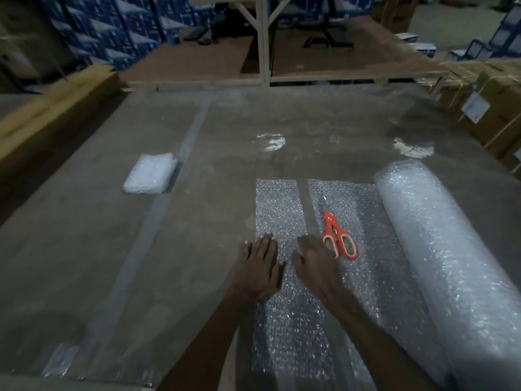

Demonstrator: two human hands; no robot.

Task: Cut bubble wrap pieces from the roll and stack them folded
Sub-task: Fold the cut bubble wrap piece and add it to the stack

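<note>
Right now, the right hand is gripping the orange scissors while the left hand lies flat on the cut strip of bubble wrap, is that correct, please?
Not quite. In the head view the orange scissors lie unheld on the sheet still joined to the roll. The right hand rests beside their handles, not gripping them. The left hand does lie flat on the cut strip.

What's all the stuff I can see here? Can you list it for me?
roll: 1, clear bubble wrap, right side of table
cut strip: 1, clear, flat on the table left of the roll's sheet, under both hands
scissors: 1, orange handles, lying on the unrolled sheet
folded stack: 1, clear-white, far left
table: 1, grey
cardboard boxes: several, brown, far right
blue boxes: many, stacked at back left
left hand: flat on strip
right hand: on strip, beside scissors
</note>
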